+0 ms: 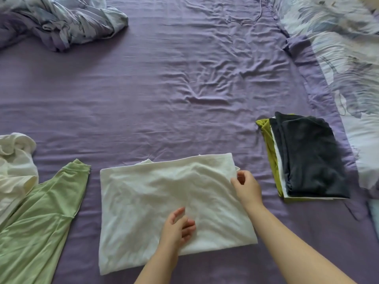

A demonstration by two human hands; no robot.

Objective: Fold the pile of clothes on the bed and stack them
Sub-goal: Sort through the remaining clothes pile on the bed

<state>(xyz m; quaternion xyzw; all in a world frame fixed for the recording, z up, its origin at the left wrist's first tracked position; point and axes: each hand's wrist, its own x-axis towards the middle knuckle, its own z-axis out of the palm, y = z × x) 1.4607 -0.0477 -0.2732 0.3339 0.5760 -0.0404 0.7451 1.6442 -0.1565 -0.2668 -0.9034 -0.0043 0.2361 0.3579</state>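
Now the risk is that the white shirt (172, 199) slides apart when I fold it again. My right hand (247, 188) pinches its far right corner between thumb and fingers. If I pull that corner over too fast, the layers under it could slip and the edges would not line up. My left hand (178, 228) is on the middle of the shirt with the fingers loosely bent. I think it presses the cloth down, but I cannot tell for sure if it grips anything. If that hand lifts too soon, the whole shirt could drag across the sheet (164, 89) and bunch up.

The shirt is on the bed right in front of me, between the green top (41, 218) on my left and the stack (303, 158) on my right. It is folded into a rough rectangle. It is soft and thin, with small wrinkles in the middle. Its left edge is straight, and a small bit sticks out along the far edge.
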